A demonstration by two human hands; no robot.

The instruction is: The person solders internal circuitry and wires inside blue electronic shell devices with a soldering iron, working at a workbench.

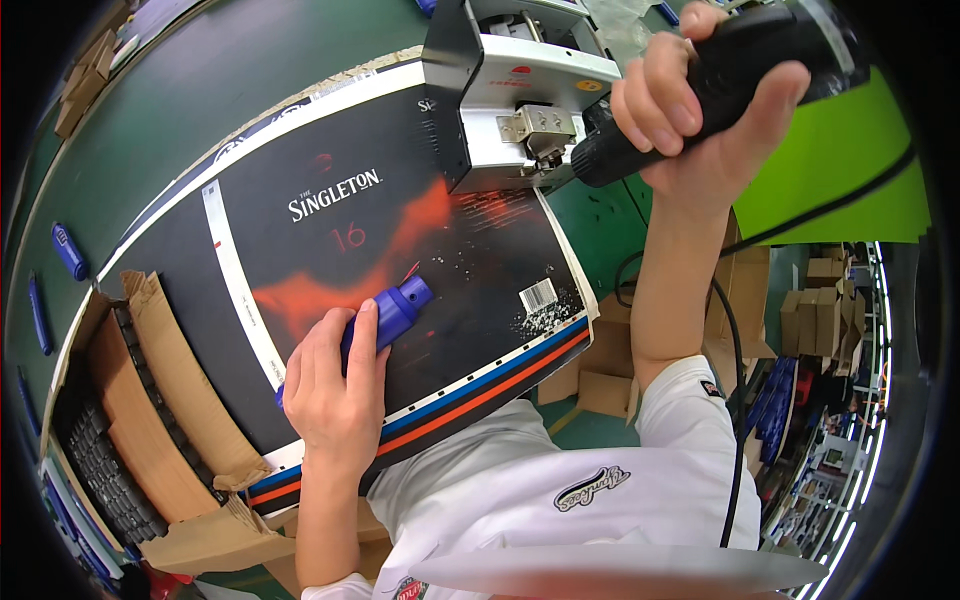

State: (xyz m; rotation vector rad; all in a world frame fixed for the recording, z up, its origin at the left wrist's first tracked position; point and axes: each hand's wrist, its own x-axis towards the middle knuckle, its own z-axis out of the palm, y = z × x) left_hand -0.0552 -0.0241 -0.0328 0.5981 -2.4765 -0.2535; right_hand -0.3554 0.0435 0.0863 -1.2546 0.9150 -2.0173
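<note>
My left hand (338, 405) is closed around a blue plastic cylindrical housing (398, 312), above a dark printed sheet. A thin red wire sticks up near the housing's exposed end. Raised at the upper right, my right hand (685, 125) wraps round a black corded power tool (735, 75), shaped like an electric screwdriver. Its ridged nose points down and left, beside a white and black benchtop machine (490, 88) that looks like a screw feeder. A metal block (545, 128) sits on the machine's front. The tool's tip is hard to make out.
The printed sheet (300, 260) covers the green table (310, 40). At lower left, a cardboard box (190, 370) holds rows of black parts. Blue housings (68, 250) lie along the left edge. A black cable (735, 400) hangs at right, near cardboard boxes (605, 360).
</note>
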